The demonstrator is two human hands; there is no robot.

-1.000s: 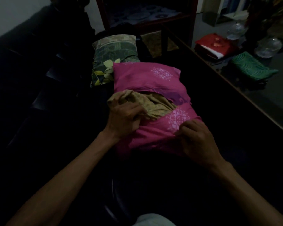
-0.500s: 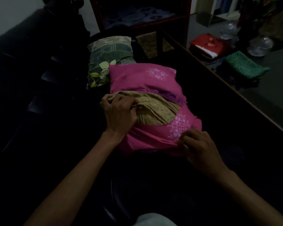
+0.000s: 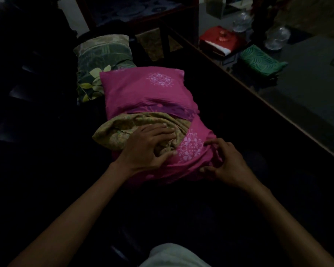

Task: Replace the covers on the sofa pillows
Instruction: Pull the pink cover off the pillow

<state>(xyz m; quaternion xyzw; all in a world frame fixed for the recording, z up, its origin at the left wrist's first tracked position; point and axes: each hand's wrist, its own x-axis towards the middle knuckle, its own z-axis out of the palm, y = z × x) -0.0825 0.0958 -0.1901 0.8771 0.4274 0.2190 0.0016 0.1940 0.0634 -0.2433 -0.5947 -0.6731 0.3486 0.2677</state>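
A pillow in a pink cover (image 3: 143, 91) with white flower prints lies lengthwise on the dark sofa seat in front of me. At the cover's open middle slit, the olive-yellow inner pillow (image 3: 121, 130) bulges out to the left. My left hand (image 3: 148, 145) lies flat on that olive fabric, fingers spread, pressing it down. My right hand (image 3: 224, 162) pinches the pink cover's near flap at its right edge between thumb and fingers.
A green leaf-patterned pillow (image 3: 102, 58) lies behind the pink one. A dark table's wooden edge (image 3: 258, 93) runs along the right, with a folded green cloth (image 3: 262, 60), a red folded cloth (image 3: 220, 39) and glass jars (image 3: 276, 37). A wooden shelf (image 3: 139, 14) stands beyond.
My left hand let go of the bunched olive fabric and flattened out on it, shifting right. The right hand slid along the pink flap to its right edge. The view moved closer.
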